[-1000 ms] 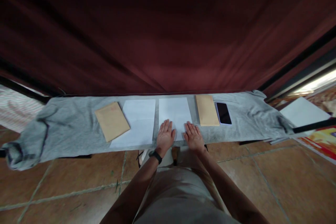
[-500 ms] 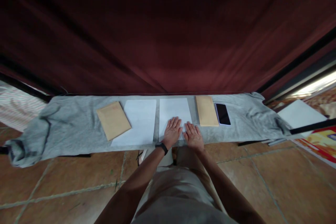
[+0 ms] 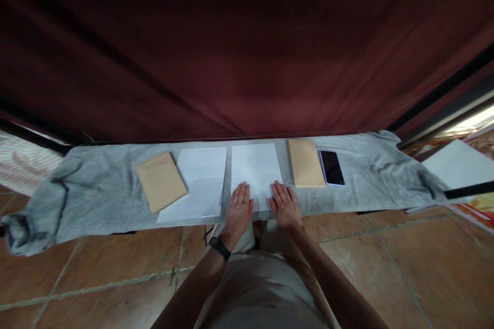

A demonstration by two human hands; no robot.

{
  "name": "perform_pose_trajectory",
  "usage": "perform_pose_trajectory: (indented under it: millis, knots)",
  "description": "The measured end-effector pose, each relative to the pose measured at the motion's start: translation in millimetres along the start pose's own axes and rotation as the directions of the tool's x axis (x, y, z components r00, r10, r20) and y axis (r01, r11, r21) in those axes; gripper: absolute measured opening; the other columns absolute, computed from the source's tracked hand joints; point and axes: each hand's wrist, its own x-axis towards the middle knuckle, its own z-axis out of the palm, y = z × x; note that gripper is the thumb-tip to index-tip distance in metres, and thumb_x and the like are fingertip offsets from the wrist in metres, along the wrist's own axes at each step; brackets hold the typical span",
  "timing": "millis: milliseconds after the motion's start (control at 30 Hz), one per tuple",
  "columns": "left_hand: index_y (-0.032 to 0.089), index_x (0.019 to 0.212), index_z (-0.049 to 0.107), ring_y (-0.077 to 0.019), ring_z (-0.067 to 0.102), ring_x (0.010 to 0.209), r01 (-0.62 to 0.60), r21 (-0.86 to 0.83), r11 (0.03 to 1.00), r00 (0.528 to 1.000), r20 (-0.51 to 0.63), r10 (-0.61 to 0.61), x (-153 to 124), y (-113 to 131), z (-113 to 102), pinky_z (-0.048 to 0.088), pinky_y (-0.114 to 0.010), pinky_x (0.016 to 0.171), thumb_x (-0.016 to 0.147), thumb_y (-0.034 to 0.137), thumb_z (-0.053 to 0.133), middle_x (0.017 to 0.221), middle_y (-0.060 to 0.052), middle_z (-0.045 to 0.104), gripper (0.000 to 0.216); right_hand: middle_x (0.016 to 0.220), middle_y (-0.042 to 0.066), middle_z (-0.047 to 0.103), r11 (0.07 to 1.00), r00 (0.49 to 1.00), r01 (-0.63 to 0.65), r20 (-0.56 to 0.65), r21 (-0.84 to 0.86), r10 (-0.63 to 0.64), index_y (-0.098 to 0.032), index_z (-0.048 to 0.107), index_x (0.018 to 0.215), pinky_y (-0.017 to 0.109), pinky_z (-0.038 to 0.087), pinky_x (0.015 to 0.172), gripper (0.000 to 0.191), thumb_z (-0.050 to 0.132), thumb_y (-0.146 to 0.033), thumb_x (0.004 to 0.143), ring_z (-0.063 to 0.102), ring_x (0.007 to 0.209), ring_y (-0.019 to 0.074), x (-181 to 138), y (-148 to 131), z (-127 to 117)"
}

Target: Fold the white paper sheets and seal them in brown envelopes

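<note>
A white sheet of paper (image 3: 254, 167) lies flat in front of me. On its lower left edge rests my left hand (image 3: 238, 212), palm down with the fingers stretched out. My right hand (image 3: 284, 208) lies flat at the sheet's lower right edge, its fingers slightly spread. To the left is more white paper (image 3: 204, 185), creased across its middle, with a brown envelope (image 3: 161, 181) overlapping its left side. A stack of brown envelopes (image 3: 306, 163) lies just right of the sheet, beside a dark-screened phone (image 3: 332, 167). Neither hand holds anything.
Grey cloth (image 3: 104, 185) covers the narrow bench under the papers. A dark red curtain (image 3: 247, 61) hangs right behind it. Black frame bars stand at both sides. A white board (image 3: 459, 164) is at the far right, above the tiled floor (image 3: 127, 277).
My left hand has slid left and slightly toward me, from mid-sheet to the lower left edge. My right hand has barely moved. The view has shifted slightly.
</note>
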Motion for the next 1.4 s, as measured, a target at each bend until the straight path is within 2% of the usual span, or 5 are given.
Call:
perform_pose_trajectory:
  millis: [300, 667, 800, 1100, 1400]
  knots:
    - [0.012, 0.152, 0.043, -0.0263, 0.032, 0.153, -0.095, -0.04, 0.995, 0.991, 0.09, 0.099, -3.6, 11.5, -8.6, 0.033, -0.048, 0.124, 0.106, 0.036, 0.039, 0.161, -0.014, 0.041, 0.053, 0.159, 0.012, 0.045, 0.999, 1.0, -0.025, 0.003, 0.021, 0.025, -0.015, 0.038, 0.157, 0.049, 0.027, 0.122, 0.054, 0.04, -0.034, 0.106, 0.045, 0.144, 0.0295, -0.8, -2.6, -2.6]
    - [0.005, 0.154, 0.039, -0.0287, 0.029, 0.154, 0.009, -0.035, 0.999, 0.997, 0.078, -0.006, -20.5, 6.8, -15.3, 0.029, -0.049, 0.125, 0.105, 0.032, 0.037, 0.162, -0.02, 0.036, 0.055, 0.158, 0.014, 0.046, 0.996, 0.997, -0.071, 0.017, 0.052, 0.071, -0.014, 0.036, 0.158, 0.052, 0.027, 0.122, 0.057, 0.041, -0.034, 0.106, 0.043, 0.146, 0.0317, -17.0, 6.1, -15.1]
    - [0.013, 0.156, 0.037, -0.0285, 0.026, 0.155, -0.117, -0.07, 0.991, 0.988, 0.097, 0.123, -19.9, 14.6, -17.8, 0.028, -0.051, 0.125, 0.103, 0.038, 0.046, 0.166, -0.015, 0.033, 0.059, 0.159, 0.015, 0.044, 0.995, 0.997, -0.073, 0.034, 0.065, 0.071, -0.013, 0.034, 0.159, 0.052, 0.028, 0.122, 0.057, 0.04, -0.034, 0.106, 0.039, 0.149, 0.0303, -18.6, 5.6, -19.5]
    - [0.022, 0.152, 0.046, -0.0287, 0.034, 0.151, -0.226, -0.077, 0.971, 0.956, 0.175, 0.237, -16.1, 8.7, -24.3, 0.03, -0.05, 0.123, 0.099, 0.035, 0.054, 0.163, -0.009, 0.039, 0.055, 0.159, 0.011, 0.046, 0.991, 0.986, 0.059, 0.149, 0.119, -0.077, -0.018, 0.041, 0.156, 0.05, 0.026, 0.124, 0.052, 0.043, -0.032, 0.105, 0.041, 0.148, 0.0252, -21.6, 2.7, -30.5]
    - [0.019, 0.145, 0.054, -0.0315, 0.048, 0.141, -0.198, -0.011, 0.98, 0.954, 0.229, 0.195, -0.1, 18.7, -32.9, 0.036, -0.053, 0.118, 0.095, 0.022, 0.053, 0.156, -0.011, 0.049, 0.051, 0.155, 0.012, 0.051, 0.99, 0.987, 0.072, 0.137, 0.121, -0.089, -0.017, 0.047, 0.151, 0.05, 0.029, 0.122, 0.05, 0.047, -0.031, 0.104, 0.045, 0.143, 0.0269, -16.7, 5.6, -32.7]
